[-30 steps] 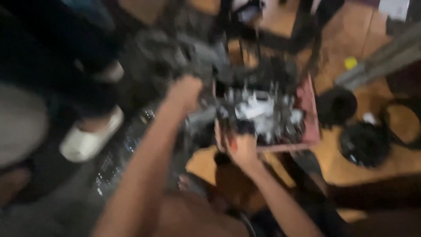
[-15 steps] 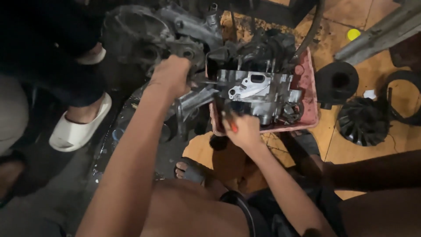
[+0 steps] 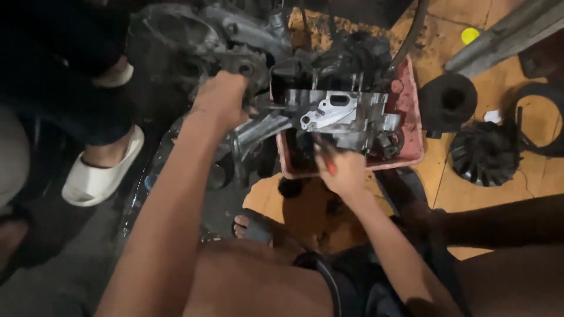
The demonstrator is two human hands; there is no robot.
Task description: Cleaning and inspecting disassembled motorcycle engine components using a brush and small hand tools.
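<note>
The engine block (image 3: 346, 120) sits in a shallow red tray (image 3: 411, 126) on the tiled floor, its long axis running left to right across the tray. It is grey cast metal, oily, with a brighter silver bracket on its top face and dark hoses behind it. All positions below are given relative to this block.

Left of the block, and touching it by a projecting metal arm, lies a larger dark casing (image 3: 194, 41) — greasy, rounded, partly in shadow. The left hand (image 3: 220, 97) is clenched on that casing's near edge, just left of the block's end.

The right hand (image 3: 341, 170) is at the block's near side, directly below its middle, fingers closed around a thin red-handled tool (image 3: 329, 164) whose tip points up into the block. This hand is the nearer of the two.

Right of the block, apart from the tray, lie a black ring (image 3: 449, 100) and a finned black fan wheel (image 3: 484, 154).

Far left — a bystander's white sandal (image 3: 97, 176).
</note>
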